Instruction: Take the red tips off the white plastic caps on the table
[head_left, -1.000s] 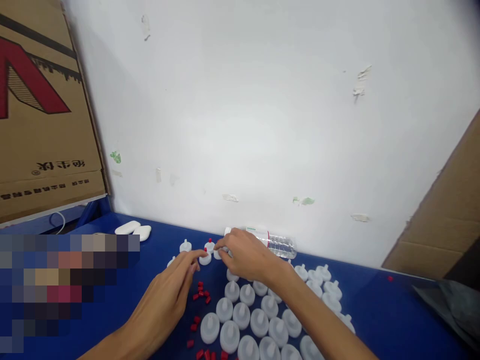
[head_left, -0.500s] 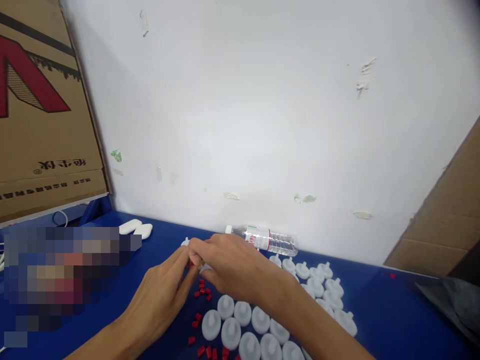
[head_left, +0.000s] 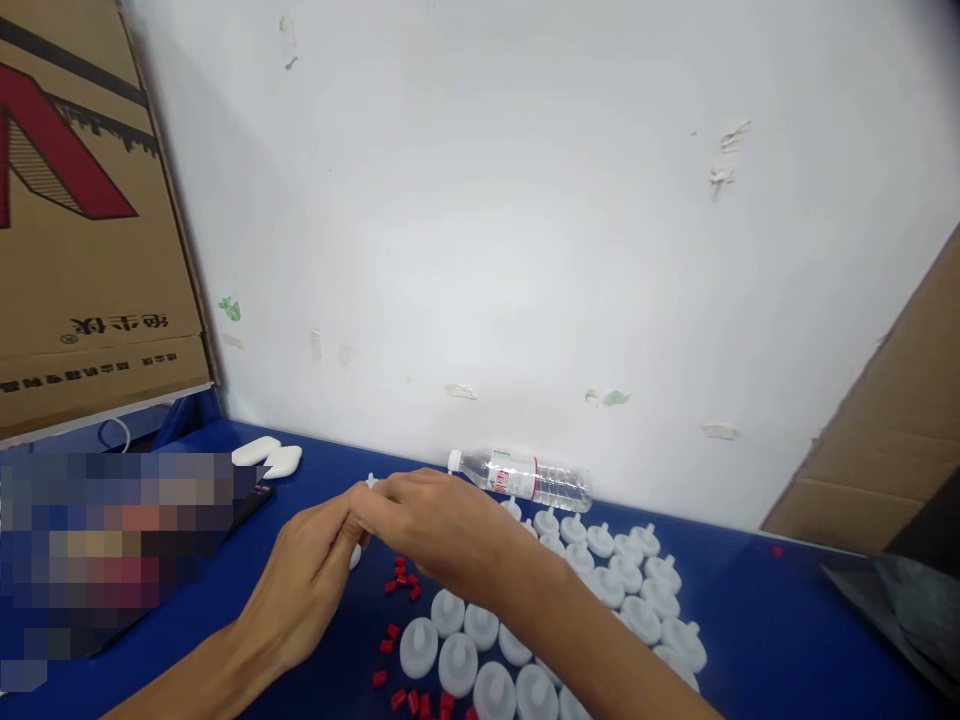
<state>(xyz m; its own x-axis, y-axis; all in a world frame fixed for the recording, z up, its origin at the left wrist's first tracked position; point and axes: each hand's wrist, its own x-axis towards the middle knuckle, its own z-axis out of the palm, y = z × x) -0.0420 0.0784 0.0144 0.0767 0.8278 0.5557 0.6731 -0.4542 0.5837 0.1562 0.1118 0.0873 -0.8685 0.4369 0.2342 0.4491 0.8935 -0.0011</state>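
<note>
My left hand (head_left: 304, 565) and my right hand (head_left: 439, 525) meet over the blue table, fingers pressed together. Between the fingertips shows a sliver of a small red cap (head_left: 365, 539); the rest of what they grip is hidden. A white round piece (head_left: 355, 556) peeks out just below my left fingers, and I cannot tell whether it is held or lying on the table. Behind the knuckles rises the tip of another white piece (head_left: 370, 480). Below my right forearm lie several white discs with a central nozzle (head_left: 418, 648). Loose red caps (head_left: 402, 578) are scattered to their left.
Along the wall a clear plastic bottle (head_left: 555, 484) lies on its side. Two white rounded items (head_left: 283, 461) are at the back left, beside a blurred-out area. A cardboard box (head_left: 82, 270) stands left; grey sheeting (head_left: 900, 610) lies at the right edge.
Both hands have shifted slightly left together, still joined. The fingers now cover more of the red cap, and a white round piece has come into sight below the left fingers.
</note>
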